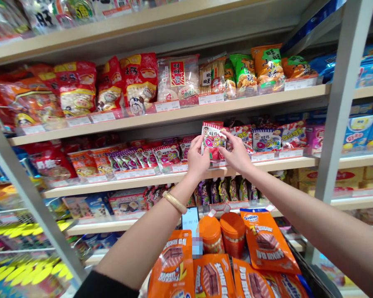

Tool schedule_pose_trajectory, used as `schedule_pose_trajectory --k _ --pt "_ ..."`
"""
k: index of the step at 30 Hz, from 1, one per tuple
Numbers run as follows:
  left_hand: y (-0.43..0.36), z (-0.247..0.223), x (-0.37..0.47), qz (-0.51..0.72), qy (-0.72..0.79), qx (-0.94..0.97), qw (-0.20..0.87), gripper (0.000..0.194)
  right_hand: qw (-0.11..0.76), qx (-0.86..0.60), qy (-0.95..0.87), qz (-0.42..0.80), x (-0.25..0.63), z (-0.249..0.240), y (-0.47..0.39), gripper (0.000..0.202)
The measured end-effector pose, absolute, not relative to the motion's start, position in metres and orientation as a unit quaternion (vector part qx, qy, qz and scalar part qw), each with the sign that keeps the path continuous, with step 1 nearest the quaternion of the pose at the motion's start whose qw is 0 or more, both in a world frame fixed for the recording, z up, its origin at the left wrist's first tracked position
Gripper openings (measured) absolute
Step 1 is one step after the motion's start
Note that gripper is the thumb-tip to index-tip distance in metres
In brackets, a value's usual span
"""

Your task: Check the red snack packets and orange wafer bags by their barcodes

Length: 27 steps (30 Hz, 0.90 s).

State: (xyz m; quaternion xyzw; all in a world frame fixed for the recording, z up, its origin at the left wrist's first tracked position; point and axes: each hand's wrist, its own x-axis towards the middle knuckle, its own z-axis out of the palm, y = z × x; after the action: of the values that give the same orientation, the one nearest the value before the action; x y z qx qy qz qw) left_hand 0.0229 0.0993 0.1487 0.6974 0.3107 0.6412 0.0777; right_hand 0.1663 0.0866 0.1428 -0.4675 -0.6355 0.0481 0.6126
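Snack shelving (242, 102) fills our background; before it, our left hand (198, 158) and right hand (236, 154) pinch opposite edges of an upright red-and-white packet (212, 140) between them.

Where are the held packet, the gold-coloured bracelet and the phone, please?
Held packet (213, 142), head view: printed front.
Gold-coloured bracelet (174, 202), head view: middle of the band.
Phone (189, 229), head view: lit screen.

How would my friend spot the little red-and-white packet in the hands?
On the big shelves, find the lined-up packets below the puffy snack bags. In front of them, the left hand and right hand hold a small red-and-white packet. Unlike its neighbours, it is in both hands.
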Motion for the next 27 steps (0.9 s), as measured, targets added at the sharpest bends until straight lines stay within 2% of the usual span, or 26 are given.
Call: schedule_pose_trajectory --k 5,11,17,19,23,27 --pt "0.049 0.119 0.013 0.645 0.334 0.678 0.116 0.049 0.658 -0.376 -0.618 0.211 0.162 0.116 0.044 0.057" --pt "0.003 0.046 0.001 0.607 0.381 0.664 0.214 0.054 0.665 -0.366 -0.569 0.318 0.154 0.043 0.003 0.063" --pt "-0.004 -0.015 -0.005 0.591 0.395 0.596 0.373 0.064 0.652 -0.403 -0.492 0.413 0.15 -0.022 0.005 0.101" --pt "-0.003 -0.027 -0.006 0.601 0.375 0.553 0.438 0.07 0.634 -0.403 -0.492 0.44 0.15 -0.033 0.007 0.095" --pt "-0.001 -0.04 -0.008 0.611 0.353 0.486 0.516 0.083 0.595 -0.382 -0.539 0.457 0.15 -0.042 0.002 0.062" --pt "0.001 -0.041 -0.008 0.612 0.345 0.48 0.524 0.057 0.571 -0.38 -0.563 0.461 0.153 -0.042 -0.003 0.057"
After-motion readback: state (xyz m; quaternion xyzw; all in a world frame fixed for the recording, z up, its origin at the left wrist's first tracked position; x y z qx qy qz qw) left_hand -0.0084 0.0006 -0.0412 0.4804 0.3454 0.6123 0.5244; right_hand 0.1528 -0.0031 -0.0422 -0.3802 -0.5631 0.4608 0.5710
